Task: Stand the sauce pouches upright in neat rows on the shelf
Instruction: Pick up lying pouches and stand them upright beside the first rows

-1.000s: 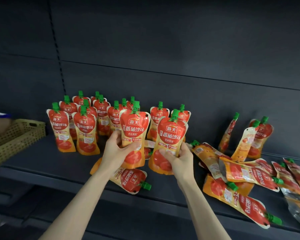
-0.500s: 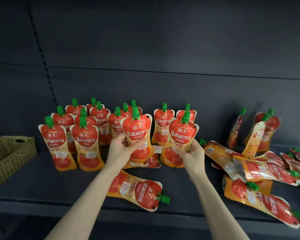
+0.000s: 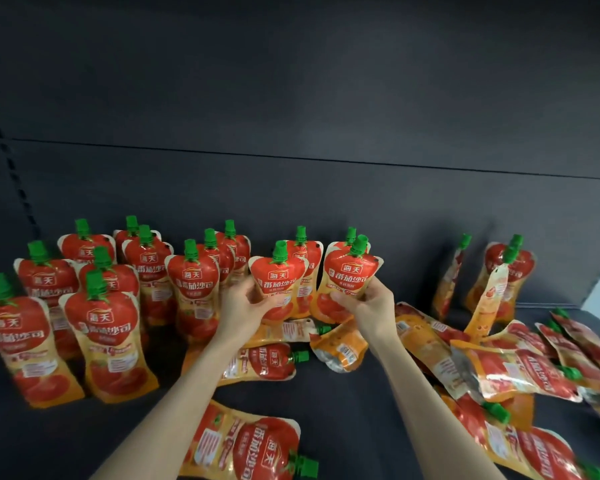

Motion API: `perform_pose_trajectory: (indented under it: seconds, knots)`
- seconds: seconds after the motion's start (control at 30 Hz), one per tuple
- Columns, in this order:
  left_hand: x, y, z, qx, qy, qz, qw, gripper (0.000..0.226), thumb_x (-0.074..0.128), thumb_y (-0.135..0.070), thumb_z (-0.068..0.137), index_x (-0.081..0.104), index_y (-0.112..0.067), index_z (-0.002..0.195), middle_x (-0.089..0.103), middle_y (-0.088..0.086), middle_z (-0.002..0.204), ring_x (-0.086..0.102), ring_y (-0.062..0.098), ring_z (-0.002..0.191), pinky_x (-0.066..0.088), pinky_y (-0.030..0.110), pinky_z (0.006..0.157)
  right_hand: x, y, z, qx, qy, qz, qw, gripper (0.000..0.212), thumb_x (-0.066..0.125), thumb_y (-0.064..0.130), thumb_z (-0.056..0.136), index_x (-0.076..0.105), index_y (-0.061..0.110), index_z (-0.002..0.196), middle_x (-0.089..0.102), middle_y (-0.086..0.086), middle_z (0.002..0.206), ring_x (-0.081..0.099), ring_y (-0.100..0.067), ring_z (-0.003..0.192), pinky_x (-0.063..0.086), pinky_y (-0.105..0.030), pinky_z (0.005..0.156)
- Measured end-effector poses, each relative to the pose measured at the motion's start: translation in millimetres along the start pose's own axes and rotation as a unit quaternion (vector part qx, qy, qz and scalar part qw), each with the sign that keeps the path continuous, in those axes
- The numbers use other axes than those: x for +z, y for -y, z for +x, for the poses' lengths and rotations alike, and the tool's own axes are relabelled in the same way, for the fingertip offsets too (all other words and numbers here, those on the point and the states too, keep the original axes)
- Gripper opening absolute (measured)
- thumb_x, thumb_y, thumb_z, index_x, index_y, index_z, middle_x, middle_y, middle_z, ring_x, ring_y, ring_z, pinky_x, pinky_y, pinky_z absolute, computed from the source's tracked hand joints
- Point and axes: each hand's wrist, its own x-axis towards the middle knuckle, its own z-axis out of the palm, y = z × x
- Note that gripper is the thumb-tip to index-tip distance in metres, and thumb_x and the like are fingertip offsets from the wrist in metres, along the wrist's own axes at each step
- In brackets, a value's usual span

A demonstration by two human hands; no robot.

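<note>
**Two pouches held upright at mid-shelf**

Two red-and-orange sauce pouches with green caps are in the person's grip over the middle of the dark shelf [image 3: 361,414]. The left hand [image 3: 246,306] has its fingers curled round the lower half of the left pouch [image 3: 278,278], which stands cap up with its label facing the camera. The right hand [image 3: 368,304] grasps the right pouch [image 3: 350,271] at its waist, fingers wrapped round it. That pouch is also upright, with its cap tipped slightly to the right. The two held pouches are side by side, just apart. The hands hide their bases, so I cannot tell whether they touch the shelf.

To the left, the standing pouches [image 3: 108,341] form several rows reaching toward the back panel [image 3: 291,98]. Below the hands lie a flat pouch [image 3: 260,363] with its cap pointing right and a reversed pouch [image 3: 342,348] showing its plain orange back. A front pouch [image 3: 253,445] lies between the forearms. To the right, a fallen heap [image 3: 506,368] of pouches overlaps loosely, and behind it the leaning pouches [image 3: 506,271] rest against the back panel.
</note>
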Motion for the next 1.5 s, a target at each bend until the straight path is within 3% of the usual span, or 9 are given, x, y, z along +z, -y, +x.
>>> perform_pose_trajectory:
  seconds: [0.2, 0.47, 0.63, 0.73, 0.8, 1.07, 1.27, 1.37, 1.5]
  knots:
    - [7, 8, 15, -0.033, 0.034, 0.032, 0.998, 0.050, 0.071, -0.021, 0.079, 0.052, -0.014, 0.125, 0.061, -0.001, 0.118, 0.057, 0.013, 0.109, 0.049, 0.031, 0.092, -1, -21, 17, 0.036, 0.060, -0.034, 0.997, 0.028, 0.078, 0.010, 0.073, 0.065, 0.025, 0.093, 0.072, 0.002, 0.098, 0.069, -0.014, 0.089, 0.058, -0.036, 0.079]
    - [17, 8, 15, -0.045, 0.073, 0.023, 0.996, 0.038, 0.070, -0.022, 0.080, 0.054, -0.024, 0.115, 0.061, -0.010, 0.105, 0.057, 0.007, 0.100, 0.046, 0.017, 0.078, -15, -28, 17, 0.043, 0.106, -0.053, 0.992, 0.029, 0.079, 0.013, 0.072, 0.066, 0.020, 0.098, 0.072, 0.003, 0.097, 0.070, -0.014, 0.088, 0.058, -0.036, 0.080]
    - [15, 10, 15, -0.043, 0.061, 0.009, 0.997, 0.038, 0.072, -0.021, 0.078, 0.054, -0.029, 0.109, 0.061, -0.014, 0.103, 0.058, 0.007, 0.101, 0.048, 0.020, 0.081, -20, -25, 16, 0.019, 0.096, -0.062, 0.993, 0.028, 0.078, 0.012, 0.073, 0.063, 0.026, 0.091, 0.072, 0.004, 0.095, 0.069, -0.013, 0.087, 0.058, -0.033, 0.076]
    - [10, 13, 19, -0.029, 0.014, 0.007, 0.999, 0.042, 0.073, -0.018, 0.078, 0.055, -0.021, 0.116, 0.062, -0.007, 0.109, 0.058, 0.010, 0.104, 0.049, 0.027, 0.087, -16, -22, 18, 0.009, 0.067, -0.044, 0.997, 0.028, 0.077, 0.011, 0.074, 0.063, 0.025, 0.094, 0.071, 0.006, 0.095, 0.068, -0.012, 0.089, 0.057, -0.030, 0.076]
    - [7, 14, 24, -0.018, 0.000, 0.021, 1.000, 0.045, 0.072, -0.017, 0.078, 0.055, -0.016, 0.119, 0.060, -0.007, 0.110, 0.056, 0.009, 0.104, 0.047, 0.023, 0.086, -13, -22, 24, 0.007, 0.057, -0.041, 0.998, 0.028, 0.077, 0.012, 0.074, 0.064, 0.021, 0.098, 0.071, 0.004, 0.097, 0.068, -0.012, 0.091, 0.057, -0.031, 0.078]
    - [11, 34, 26, -0.044, 0.038, 0.056, 0.997, 0.046, 0.070, -0.020, 0.080, 0.054, -0.014, 0.122, 0.062, 0.001, 0.118, 0.056, 0.014, 0.112, 0.047, 0.035, 0.097, -5, -40, 29, 0.060, 0.072, -0.085, 0.992, 0.032, 0.079, 0.015, 0.072, 0.063, 0.016, 0.100, 0.071, 0.000, 0.099, 0.068, -0.015, 0.090, 0.057, -0.037, 0.081]
    - [13, 34, 27, -0.052, 0.084, 0.022, 0.995, 0.041, 0.069, -0.021, 0.081, 0.054, -0.021, 0.119, 0.062, -0.002, 0.117, 0.057, 0.013, 0.110, 0.048, 0.035, 0.096, -4, -37, 26, 0.048, 0.093, -0.098, 0.990, 0.030, 0.079, 0.015, 0.073, 0.064, 0.018, 0.099, 0.071, 0.004, 0.095, 0.068, -0.011, 0.087, 0.055, -0.026, 0.074]
    - [12, 34, 28, -0.057, 0.095, 0.019, 0.994, 0.039, 0.069, -0.020, 0.081, 0.052, -0.025, 0.116, 0.061, -0.002, 0.118, 0.056, 0.011, 0.109, 0.048, 0.032, 0.095, -3, -39, 24, 0.048, 0.074, -0.086, 0.992, 0.031, 0.078, 0.014, 0.074, 0.062, 0.017, 0.101, 0.070, 0.003, 0.097, 0.067, -0.011, 0.088, 0.055, -0.028, 0.076]
    - [13, 35, 27, -0.066, 0.096, 0.009, 0.993, 0.050, 0.068, -0.019, 0.082, 0.048, -0.019, 0.127, 0.059, 0.000, 0.123, 0.055, 0.016, 0.116, 0.046, 0.040, 0.099, -1, -40, 25, 0.034, 0.067, -0.092, 0.993, 0.036, 0.077, 0.015, 0.075, 0.062, 0.014, 0.108, 0.069, 0.004, 0.099, 0.066, -0.009, 0.089, 0.054, -0.022, 0.074]
